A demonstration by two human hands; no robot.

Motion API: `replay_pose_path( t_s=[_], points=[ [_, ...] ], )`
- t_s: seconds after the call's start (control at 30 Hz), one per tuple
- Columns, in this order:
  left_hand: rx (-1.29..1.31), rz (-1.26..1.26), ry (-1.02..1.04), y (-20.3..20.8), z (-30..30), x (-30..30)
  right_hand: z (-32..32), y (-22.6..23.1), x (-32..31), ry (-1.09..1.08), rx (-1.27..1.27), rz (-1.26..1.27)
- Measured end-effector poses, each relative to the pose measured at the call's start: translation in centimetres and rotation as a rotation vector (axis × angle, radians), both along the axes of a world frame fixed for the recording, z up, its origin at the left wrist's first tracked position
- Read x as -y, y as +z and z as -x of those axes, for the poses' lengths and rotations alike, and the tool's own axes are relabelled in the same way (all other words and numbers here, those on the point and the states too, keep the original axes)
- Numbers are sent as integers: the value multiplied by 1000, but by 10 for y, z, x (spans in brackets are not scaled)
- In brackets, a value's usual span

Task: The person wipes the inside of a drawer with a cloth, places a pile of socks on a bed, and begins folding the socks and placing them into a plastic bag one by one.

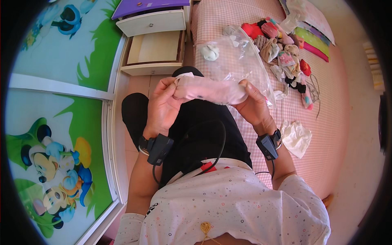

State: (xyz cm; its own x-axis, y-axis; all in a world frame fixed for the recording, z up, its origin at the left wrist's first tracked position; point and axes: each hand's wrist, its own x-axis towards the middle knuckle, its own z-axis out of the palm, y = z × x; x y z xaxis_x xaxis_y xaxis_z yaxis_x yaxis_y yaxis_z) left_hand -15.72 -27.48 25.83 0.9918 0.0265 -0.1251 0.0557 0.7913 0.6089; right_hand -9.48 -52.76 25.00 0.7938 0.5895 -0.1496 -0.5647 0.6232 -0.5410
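Note:
A pale pink sock (210,90) is stretched sideways between my two hands, above my lap. My left hand (164,100) pinches its left end, where a whitish edge sticks up past the fingers. At the other end, my right hand (255,102) grips the sock with the thumb on top. Just beyond the sock, a clear plastic bag (241,61) lies on the bed, with a rolled whitish sock (210,52) at its left side. A heap of mixed socks (281,55) in grey, beige, red, pink and black lies farther right.
A checked pink bedsheet (318,102) covers the bed. On it rest a crumpled white cloth or bag (297,138) and a grey cord (316,92). Stacked colourful packets (312,41) stand at the far right. An open drawer (153,51) juts out at the far left, near a cartoon-printed sliding door (61,163).

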Motion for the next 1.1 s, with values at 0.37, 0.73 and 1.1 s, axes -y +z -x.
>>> replay_pose_path(
  t_s=[0.37,0.73,1.1],
  points=[
    [-34,-273,-6,12,2,21,7,17,-41,337,469,575],
    [-147,-652,-164,4,7,8,14,38,-49,347,121,471],
    [-138,33,-220,2,29,-6,25,31,-39,529,379,639]
  ],
)
